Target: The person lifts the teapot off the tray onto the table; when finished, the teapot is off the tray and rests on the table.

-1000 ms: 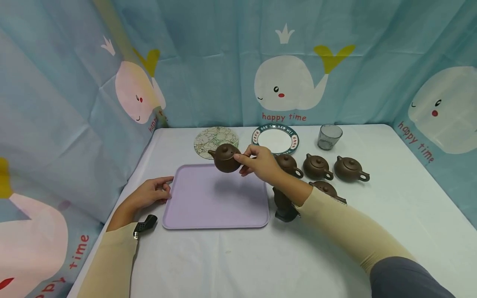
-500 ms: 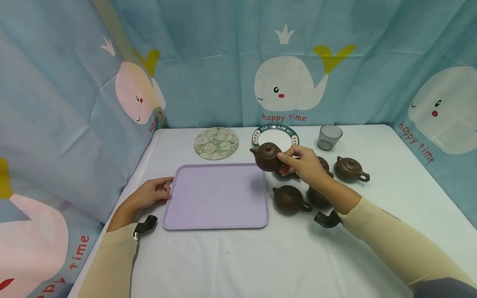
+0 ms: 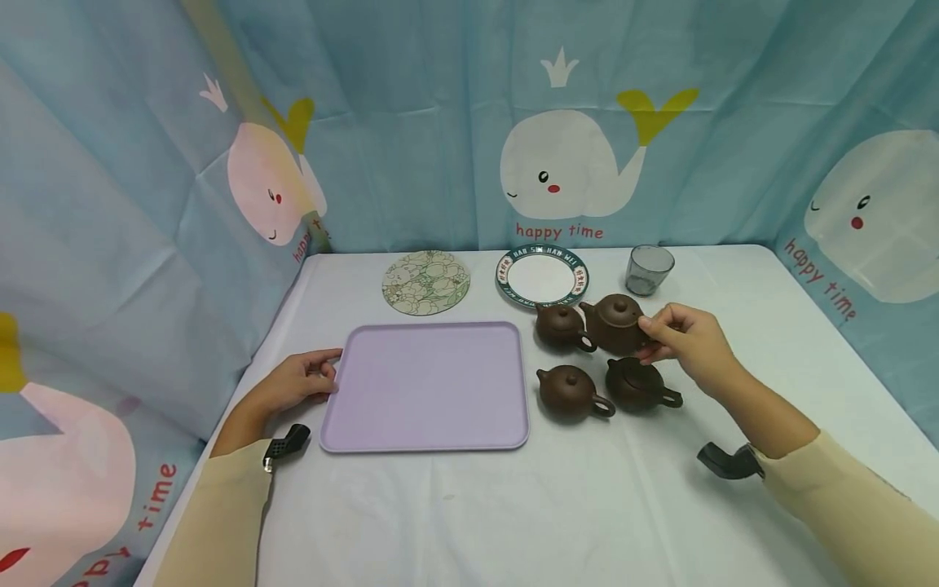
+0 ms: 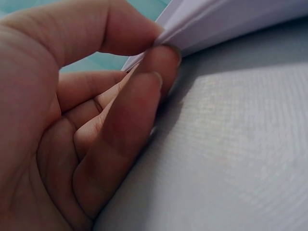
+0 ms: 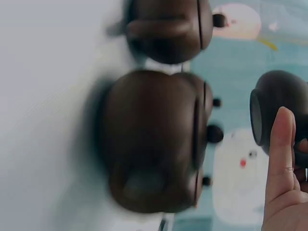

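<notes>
A small dark brown teapot is in my right hand, which pinches it at its handle side. It is held above the other teapots, spout to the left; in the right wrist view the held teapot shows its base. Around it stand a back-left teapot, a front-left teapot and a front-right teapot; others are hidden behind the hand and the held one. My left hand pinches the left rim of a lilac tray, as the left wrist view shows close up.
At the back of the white-clothed table lie a patterned round mat and a white plate with a green lettered rim. A clear glass stands to their right. Behind hangs a blue whale-print curtain.
My right hand has carried the held teapot rightward, from above the tray's back edge to over the teapots. The left hand and the tray have stayed in place.
</notes>
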Motion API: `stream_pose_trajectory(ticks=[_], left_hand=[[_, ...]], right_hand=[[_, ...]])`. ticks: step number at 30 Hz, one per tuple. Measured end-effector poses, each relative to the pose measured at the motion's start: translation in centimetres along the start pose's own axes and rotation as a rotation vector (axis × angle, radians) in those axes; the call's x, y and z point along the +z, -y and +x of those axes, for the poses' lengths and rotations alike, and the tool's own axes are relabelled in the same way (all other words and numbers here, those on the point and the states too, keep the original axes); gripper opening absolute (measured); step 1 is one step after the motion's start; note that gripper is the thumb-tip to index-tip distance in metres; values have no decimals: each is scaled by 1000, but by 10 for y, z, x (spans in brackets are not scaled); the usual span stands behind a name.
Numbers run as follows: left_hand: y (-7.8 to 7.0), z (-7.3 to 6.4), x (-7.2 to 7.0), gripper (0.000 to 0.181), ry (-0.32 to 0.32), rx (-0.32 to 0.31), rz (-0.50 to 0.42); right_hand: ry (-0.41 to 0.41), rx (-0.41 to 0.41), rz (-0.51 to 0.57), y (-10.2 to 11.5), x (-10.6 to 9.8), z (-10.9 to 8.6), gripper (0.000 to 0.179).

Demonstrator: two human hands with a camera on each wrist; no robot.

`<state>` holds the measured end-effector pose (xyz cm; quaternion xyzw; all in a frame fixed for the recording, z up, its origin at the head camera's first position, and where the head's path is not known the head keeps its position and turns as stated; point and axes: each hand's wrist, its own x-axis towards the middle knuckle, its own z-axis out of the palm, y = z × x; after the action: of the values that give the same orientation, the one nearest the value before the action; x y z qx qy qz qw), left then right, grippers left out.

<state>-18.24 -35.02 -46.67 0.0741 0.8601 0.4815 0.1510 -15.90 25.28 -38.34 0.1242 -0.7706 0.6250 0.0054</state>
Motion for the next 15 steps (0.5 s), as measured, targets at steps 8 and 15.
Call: stream_pose_trajectory(ticks=[8, 15], left_hand=[[2, 2, 0, 65, 6, 4, -1], [0, 1, 0, 63, 8, 11, -3]], right_hand=[[-47, -53, 109, -19, -42, -31, 20], [-23, -20, 109, -43, -76, -55, 21]])
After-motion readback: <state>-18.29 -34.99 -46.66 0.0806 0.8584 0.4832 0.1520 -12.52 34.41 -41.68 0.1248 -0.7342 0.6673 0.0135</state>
